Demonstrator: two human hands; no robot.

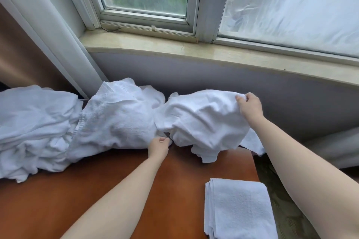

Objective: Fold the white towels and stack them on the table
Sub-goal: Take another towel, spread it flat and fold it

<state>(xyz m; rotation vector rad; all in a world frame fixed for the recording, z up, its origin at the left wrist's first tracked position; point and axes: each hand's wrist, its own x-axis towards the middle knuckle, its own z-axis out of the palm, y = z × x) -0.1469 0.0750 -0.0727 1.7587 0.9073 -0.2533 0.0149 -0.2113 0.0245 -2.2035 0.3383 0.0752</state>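
A heap of unfolded white towels [58,122] is lying far left on the wooden table [97,190]. The left hand [158,146] is pinching the near edge of a crumpled towel [204,120]; the right hand [250,105] is gripping its far corner, lifting it. Folded towels [239,209] are sitting stacked near right, by the table's edge.

A rumpled white towel [204,120] is lifted off the bench [136,190] near its far right corner, pinched at its upper right edge and at its lower left edge, the loose cloth sagging between with a corner drooping toward the bench. A heap of crumpled white towels [77,122] spreads along the far edge to the far left corner. A neat stack of folded towels [239,209], squared and flat, lies at the near right edge.
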